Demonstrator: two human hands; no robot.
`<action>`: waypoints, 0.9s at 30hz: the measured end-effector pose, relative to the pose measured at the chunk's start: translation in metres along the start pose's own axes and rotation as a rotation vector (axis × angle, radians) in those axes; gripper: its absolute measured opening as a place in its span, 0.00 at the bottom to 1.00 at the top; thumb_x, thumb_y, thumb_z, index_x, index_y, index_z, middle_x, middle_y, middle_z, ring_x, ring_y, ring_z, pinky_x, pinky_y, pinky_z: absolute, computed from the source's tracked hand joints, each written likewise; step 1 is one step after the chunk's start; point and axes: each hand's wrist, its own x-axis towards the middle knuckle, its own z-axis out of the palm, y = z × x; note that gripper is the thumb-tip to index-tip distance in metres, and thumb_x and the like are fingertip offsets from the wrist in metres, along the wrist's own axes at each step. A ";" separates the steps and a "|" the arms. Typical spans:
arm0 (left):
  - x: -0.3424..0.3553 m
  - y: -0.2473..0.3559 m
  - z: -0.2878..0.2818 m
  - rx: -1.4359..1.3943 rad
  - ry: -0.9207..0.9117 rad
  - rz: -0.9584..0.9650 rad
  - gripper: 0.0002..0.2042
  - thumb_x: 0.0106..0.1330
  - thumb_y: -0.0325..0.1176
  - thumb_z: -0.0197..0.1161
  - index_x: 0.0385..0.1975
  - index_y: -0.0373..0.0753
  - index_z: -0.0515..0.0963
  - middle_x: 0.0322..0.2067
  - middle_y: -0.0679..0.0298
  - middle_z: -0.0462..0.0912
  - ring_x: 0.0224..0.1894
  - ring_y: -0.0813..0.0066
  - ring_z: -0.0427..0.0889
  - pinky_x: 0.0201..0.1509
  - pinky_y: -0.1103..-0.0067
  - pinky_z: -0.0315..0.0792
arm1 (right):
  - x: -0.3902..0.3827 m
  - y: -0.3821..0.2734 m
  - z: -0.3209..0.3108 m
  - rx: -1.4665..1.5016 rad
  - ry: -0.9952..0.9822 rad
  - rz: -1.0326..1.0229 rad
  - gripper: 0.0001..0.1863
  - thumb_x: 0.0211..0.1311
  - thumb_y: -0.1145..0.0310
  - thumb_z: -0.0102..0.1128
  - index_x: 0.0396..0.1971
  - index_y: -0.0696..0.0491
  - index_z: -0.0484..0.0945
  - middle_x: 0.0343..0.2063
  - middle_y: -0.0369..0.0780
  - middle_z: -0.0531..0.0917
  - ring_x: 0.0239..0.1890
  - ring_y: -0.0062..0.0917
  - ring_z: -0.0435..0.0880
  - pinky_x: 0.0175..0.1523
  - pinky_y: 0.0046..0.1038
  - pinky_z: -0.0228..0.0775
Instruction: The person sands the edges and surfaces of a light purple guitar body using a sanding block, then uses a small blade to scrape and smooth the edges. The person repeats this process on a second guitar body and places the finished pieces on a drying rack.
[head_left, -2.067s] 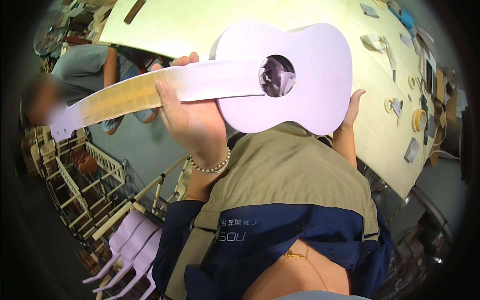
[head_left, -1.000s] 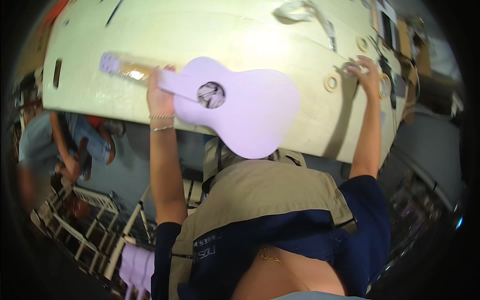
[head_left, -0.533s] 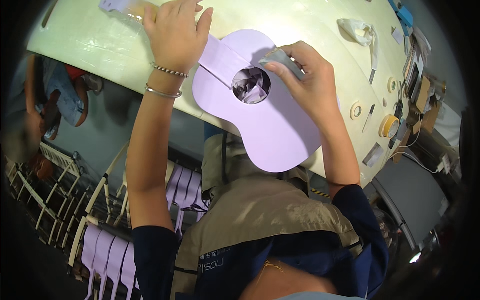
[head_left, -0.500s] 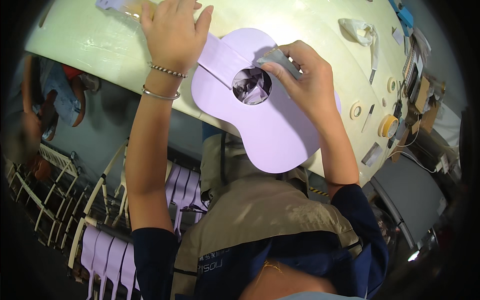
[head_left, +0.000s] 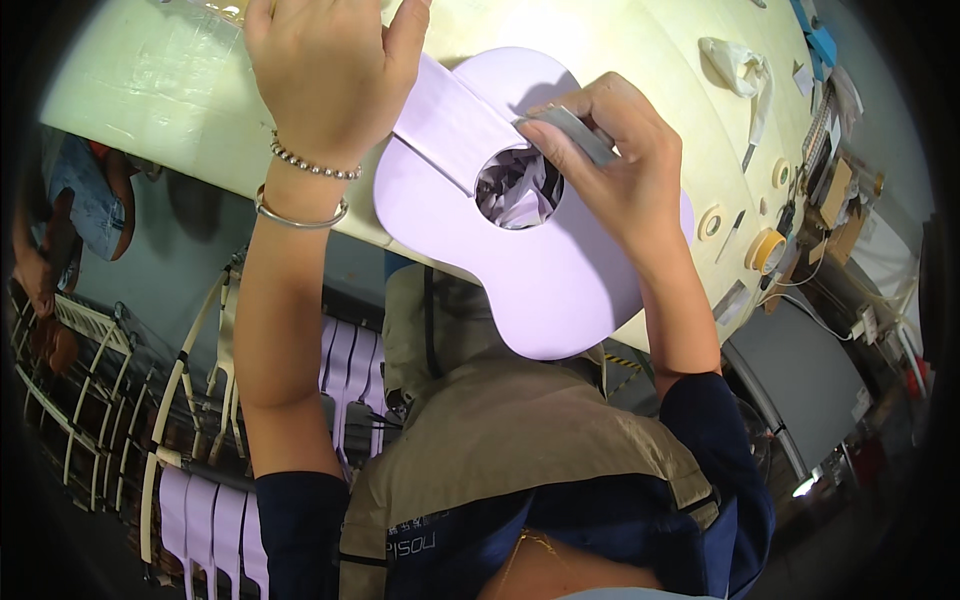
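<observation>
My left hand (head_left: 335, 75) lies over the neck (head_left: 430, 115) of a pale lilac guitar (head_left: 545, 290), gripping it, with its fingertips partly out of frame. The guitar lies face up on the cream table (head_left: 150, 110), its waist at the near edge, with crumpled lilac material (head_left: 520, 200) inside the soundhole. Yellowish tape (head_left: 225, 8) shows on the neck at the top left. My right hand (head_left: 620, 170) pinches a flat grey block (head_left: 575, 125) just above the soundhole's upper right rim.
On the right are tape rolls (head_left: 766, 252), white cloth (head_left: 745, 65), small tools, cardboard and cables. Below left stand racks (head_left: 75, 390) with several lilac guitar necks (head_left: 200, 510). Another person (head_left: 95, 200) sits beyond the table's left edge. A grey chair (head_left: 800, 380) stands lower right.
The guitar was raised in both my hands and now lies on the table. My right hand reached right among the tools and now holds the grey block over the guitar's top.
</observation>
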 end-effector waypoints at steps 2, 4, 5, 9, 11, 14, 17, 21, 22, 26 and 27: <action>0.000 -0.001 -0.001 0.006 -0.007 -0.014 0.09 0.53 0.28 0.58 0.34 0.36 0.78 0.25 0.64 0.77 0.35 0.66 0.74 0.51 0.67 0.60 | -0.004 -0.001 -0.003 0.064 -0.023 0.055 0.10 0.44 0.66 0.70 0.22 0.54 0.78 0.18 0.36 0.71 0.18 0.26 0.71 0.23 0.25 0.62; 0.003 0.002 -0.003 -0.003 -0.082 -0.065 0.09 0.53 0.28 0.58 0.34 0.36 0.78 0.25 0.64 0.77 0.35 0.66 0.74 0.50 0.68 0.60 | -0.001 -0.002 -0.001 0.069 -0.016 0.055 0.10 0.44 0.66 0.69 0.22 0.54 0.77 0.18 0.36 0.71 0.17 0.27 0.70 0.23 0.25 0.61; 0.004 0.001 -0.002 -0.002 -0.081 -0.063 0.09 0.53 0.29 0.58 0.33 0.36 0.78 0.24 0.64 0.77 0.35 0.66 0.74 0.50 0.68 0.60 | 0.007 -0.005 0.002 0.044 -0.002 0.024 0.10 0.44 0.66 0.69 0.22 0.54 0.77 0.17 0.36 0.70 0.17 0.27 0.70 0.22 0.25 0.61; 0.001 0.000 0.000 0.037 -0.067 -0.058 0.08 0.54 0.29 0.56 0.33 0.36 0.79 0.24 0.63 0.77 0.35 0.65 0.73 0.49 0.68 0.60 | 0.004 -0.002 0.002 -0.008 -0.027 0.026 0.10 0.44 0.65 0.69 0.22 0.52 0.77 0.17 0.36 0.70 0.17 0.27 0.70 0.22 0.26 0.61; 0.000 -0.002 0.000 0.032 -0.071 -0.076 0.08 0.55 0.30 0.56 0.32 0.37 0.79 0.24 0.63 0.77 0.35 0.65 0.73 0.50 0.68 0.60 | -0.001 -0.004 0.000 -0.012 -0.047 0.065 0.11 0.44 0.64 0.69 0.22 0.52 0.77 0.17 0.36 0.70 0.18 0.27 0.70 0.23 0.27 0.61; 0.002 0.000 -0.001 -0.025 -0.090 -0.104 0.08 0.55 0.31 0.56 0.33 0.37 0.79 0.24 0.64 0.77 0.35 0.65 0.73 0.50 0.68 0.60 | 0.006 -0.010 0.000 -0.038 -0.025 0.049 0.11 0.43 0.64 0.70 0.21 0.51 0.77 0.16 0.36 0.70 0.19 0.27 0.69 0.27 0.27 0.59; 0.003 -0.001 -0.001 0.007 -0.092 -0.083 0.08 0.55 0.31 0.56 0.32 0.38 0.79 0.25 0.64 0.78 0.35 0.65 0.73 0.51 0.67 0.60 | 0.017 -0.008 0.007 -0.105 0.029 -0.090 0.10 0.39 0.66 0.71 0.19 0.50 0.76 0.15 0.33 0.69 0.22 0.26 0.67 0.33 0.27 0.53; 0.001 -0.004 -0.003 0.055 -0.147 -0.126 0.08 0.55 0.31 0.56 0.32 0.39 0.79 0.25 0.64 0.78 0.36 0.66 0.73 0.54 0.66 0.58 | 0.004 0.000 0.004 -0.175 0.026 -0.112 0.12 0.39 0.62 0.70 0.20 0.49 0.75 0.16 0.32 0.70 0.25 0.27 0.67 0.36 0.29 0.51; 0.000 -0.001 -0.003 0.045 -0.148 -0.117 0.08 0.55 0.31 0.56 0.32 0.39 0.79 0.25 0.65 0.78 0.35 0.66 0.73 0.55 0.65 0.58 | 0.014 -0.002 0.009 -0.174 0.042 -0.137 0.12 0.39 0.62 0.70 0.20 0.49 0.75 0.16 0.32 0.70 0.25 0.27 0.67 0.35 0.28 0.51; 0.000 -0.003 0.000 0.021 -0.078 -0.092 0.08 0.55 0.32 0.56 0.32 0.40 0.79 0.25 0.66 0.78 0.35 0.66 0.73 0.57 0.64 0.56 | 0.038 -0.006 0.020 -0.151 0.027 -0.147 0.12 0.41 0.61 0.70 0.20 0.49 0.76 0.17 0.32 0.70 0.25 0.26 0.67 0.35 0.28 0.50; -0.002 -0.003 -0.001 0.005 -0.080 -0.105 0.08 0.55 0.32 0.56 0.32 0.40 0.79 0.25 0.67 0.78 0.35 0.67 0.73 0.57 0.64 0.56 | 0.030 -0.007 0.015 -0.146 0.004 -0.115 0.12 0.41 0.61 0.69 0.20 0.49 0.76 0.17 0.32 0.70 0.25 0.27 0.67 0.35 0.29 0.51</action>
